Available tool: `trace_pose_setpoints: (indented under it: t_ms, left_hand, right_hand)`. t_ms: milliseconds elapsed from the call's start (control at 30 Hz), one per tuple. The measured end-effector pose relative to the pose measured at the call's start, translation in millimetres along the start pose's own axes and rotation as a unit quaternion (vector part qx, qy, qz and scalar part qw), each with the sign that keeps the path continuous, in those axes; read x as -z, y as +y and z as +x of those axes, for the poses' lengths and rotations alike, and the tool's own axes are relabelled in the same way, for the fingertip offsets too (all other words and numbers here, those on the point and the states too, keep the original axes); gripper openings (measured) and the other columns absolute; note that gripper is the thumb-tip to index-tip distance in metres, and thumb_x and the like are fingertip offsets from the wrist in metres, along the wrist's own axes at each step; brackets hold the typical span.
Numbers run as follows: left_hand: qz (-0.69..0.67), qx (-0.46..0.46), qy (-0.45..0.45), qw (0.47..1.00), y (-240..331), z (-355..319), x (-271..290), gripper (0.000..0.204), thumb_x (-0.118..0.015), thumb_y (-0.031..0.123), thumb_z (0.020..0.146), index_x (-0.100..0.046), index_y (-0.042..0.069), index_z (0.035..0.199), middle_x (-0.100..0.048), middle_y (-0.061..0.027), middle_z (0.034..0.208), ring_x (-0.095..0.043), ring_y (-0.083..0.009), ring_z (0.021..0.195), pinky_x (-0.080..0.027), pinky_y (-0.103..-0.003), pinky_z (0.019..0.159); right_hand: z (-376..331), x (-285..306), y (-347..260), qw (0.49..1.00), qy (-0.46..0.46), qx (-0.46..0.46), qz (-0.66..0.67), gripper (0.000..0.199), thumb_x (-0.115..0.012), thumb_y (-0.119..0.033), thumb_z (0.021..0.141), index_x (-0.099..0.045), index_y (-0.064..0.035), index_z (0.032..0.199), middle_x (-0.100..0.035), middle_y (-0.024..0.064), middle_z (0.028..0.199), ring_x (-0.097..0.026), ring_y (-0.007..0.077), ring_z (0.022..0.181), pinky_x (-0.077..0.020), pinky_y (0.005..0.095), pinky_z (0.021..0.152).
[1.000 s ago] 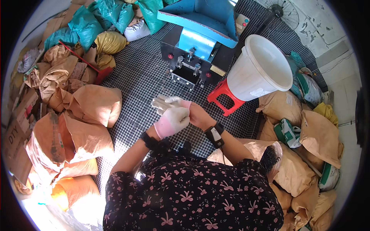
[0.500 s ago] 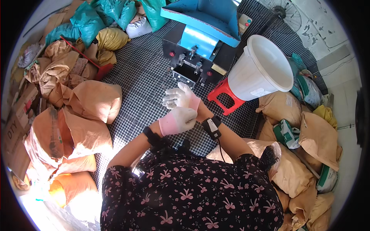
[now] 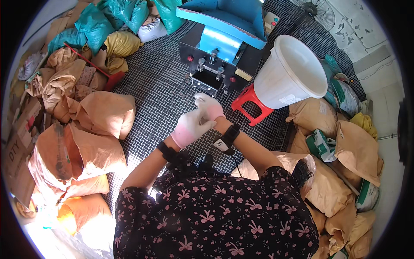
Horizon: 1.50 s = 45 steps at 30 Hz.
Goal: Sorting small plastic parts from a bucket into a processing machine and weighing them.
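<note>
Both my hands wear white work gloves with pink cuffs, and they meet in front of my body. My left hand (image 3: 189, 127) lies against the palm side of my right glove (image 3: 214, 112), its thumb stretched toward the right wrist and its other fingers partly hidden. My right hand (image 3: 208, 105) holds nothing visible; its fingers are loosely bent, pointing left. Just beyond them stands a blue and black machine (image 3: 224, 45) with a hopper on top and a small dark tray (image 3: 205, 81) at its front.
At the right of the machine, a white plastic tub (image 3: 276, 82) rests tilted on a red stool (image 3: 250, 105). Brown paper sacks (image 3: 105, 114) pile up at left, more sacks (image 3: 327, 185) at right. Teal bags (image 3: 95, 28), a red dustpan (image 3: 114, 80) and a fan (image 3: 317, 13) are farther off.
My left hand has moved from the right glove's cuff toward its palm, and its thumb has straightened out. The right hand has turned, its fingers now more bent. The view has shifted slightly.
</note>
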<state>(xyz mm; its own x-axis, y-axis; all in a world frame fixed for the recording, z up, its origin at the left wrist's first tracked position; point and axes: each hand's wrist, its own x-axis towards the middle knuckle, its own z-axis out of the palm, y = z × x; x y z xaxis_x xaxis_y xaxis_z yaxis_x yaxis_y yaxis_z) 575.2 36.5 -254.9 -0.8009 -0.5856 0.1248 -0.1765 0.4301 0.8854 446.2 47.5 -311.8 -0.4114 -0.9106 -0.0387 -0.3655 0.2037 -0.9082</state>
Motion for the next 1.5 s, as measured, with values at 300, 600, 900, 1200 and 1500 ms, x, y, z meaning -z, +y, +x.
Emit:
trace_pose_setpoints:
  t_ms: [300,600,900,1200,1500]
  left_hand:
    - [0.081,-0.104,0.052,0.990,-38.2,2.3,-20.1,0.014,-0.063,0.011,0.071,-0.053,0.003,0.078,-0.055,-0.0063,0.070,-0.056,-0.0183,0.058,-0.046,-0.030,0.053]
    - [-0.045,0.079,-0.136,0.987,-34.6,14.3,-14.1,0.010,-0.054,0.007,0.068,-0.053,0.000,0.076,-0.053,-0.0079,0.064,-0.051,-0.0155,0.057,-0.042,-0.028,0.053]
    - [0.016,0.094,-0.034,0.995,-49.3,20.7,-27.7,0.016,-0.055,0.014,0.067,-0.051,-0.001,0.070,-0.054,-0.0145,0.067,-0.055,-0.0263,0.062,-0.044,-0.034,0.057]
    - [0.174,-0.065,0.097,0.978,-49.9,38.5,-23.0,0.014,-0.058,0.011,0.069,-0.048,0.001,0.072,-0.047,-0.0108,0.063,-0.049,-0.0285,0.055,-0.040,-0.034,0.048]
    - [0.143,-0.275,-0.013,0.950,-49.2,41.1,-38.9,0.010,-0.054,0.010,0.077,-0.054,0.002,0.082,-0.057,-0.0140,0.071,-0.056,-0.0303,0.061,-0.047,-0.034,0.053]
  right_hand:
    - [-3.3,-1.7,16.8,0.873,0.031,0.092,-0.478,0.016,-0.052,-0.024,0.073,-0.059,-0.0102,0.072,-0.061,0.0056,0.076,-0.060,0.0228,0.073,-0.0454,0.0355,0.064]
    - [4.2,0.8,29.5,0.880,-0.006,0.145,-0.452,0.022,-0.054,-0.030,0.073,-0.062,-0.0106,0.080,-0.059,0.0065,0.078,-0.057,0.0237,0.079,-0.0412,0.0382,0.069]
    - [19.0,6.2,6.5,0.797,-0.141,0.072,-0.583,0.026,-0.054,-0.033,0.074,-0.061,-0.0108,0.085,-0.060,0.0075,0.082,-0.056,0.0235,0.084,-0.0403,0.0398,0.071]
    - [8.2,-6.4,-11.0,0.805,-0.196,0.050,-0.558,0.023,-0.052,-0.031,0.075,-0.062,-0.0131,0.086,-0.060,0.0053,0.090,-0.055,0.0216,0.089,-0.0386,0.0403,0.076]
    - [15.2,-27.3,98.5,0.883,-0.222,0.101,-0.402,0.019,-0.056,-0.029,0.075,-0.062,-0.0140,0.085,-0.059,0.0059,0.095,-0.052,0.0245,0.097,-0.0398,0.0371,0.080]
